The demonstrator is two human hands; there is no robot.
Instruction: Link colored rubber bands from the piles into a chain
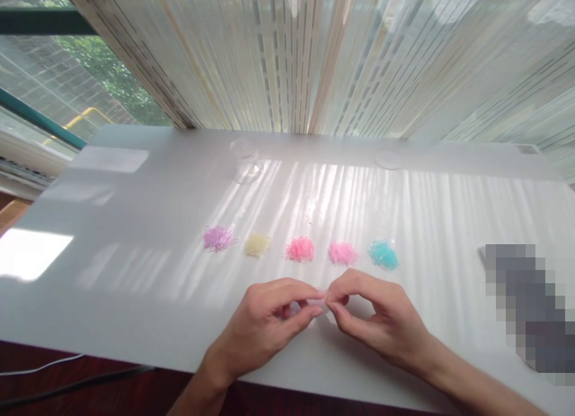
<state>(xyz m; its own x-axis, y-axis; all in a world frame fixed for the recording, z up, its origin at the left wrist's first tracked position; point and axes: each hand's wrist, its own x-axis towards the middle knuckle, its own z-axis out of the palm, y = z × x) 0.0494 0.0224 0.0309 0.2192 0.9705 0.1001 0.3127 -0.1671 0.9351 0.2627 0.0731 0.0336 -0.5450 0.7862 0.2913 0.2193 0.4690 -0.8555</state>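
- Far L of the row: purple pile (218,239) of tiny loops, then yellow pile (257,245), both on the table (148,224) beyond L hand.
- Behind them, nr the curtain (287,63), a clear tub (247,167).
- L hand (256,329) now: thumb & finger tips slightly apart, a pale see-thru bit (295,308) showing btwn them. Clamped or not? Can't tell.
- Pale bit sits in L hand's curl, so L's nearer; it's just left of R hand's tips. Looks to run roughly L-R, toward R hand; exact ends & long axis too blurred to call.
- Red pile (300,248) next, just past the L fingertips.
- R hand (389,323): thumb & finger tips v. close, pointing L, almost meeting L hand's. What's in that pinch, if anything, can't tell.
- Pink pile (343,253) just beyond R hand, teal pile (383,255) to its R. Roundish heaps, no clear long axis; the row itself goes L-R.
- Behind teal, a clear disc (388,159).
- Far R: dark obj. (534,302), pixelated.
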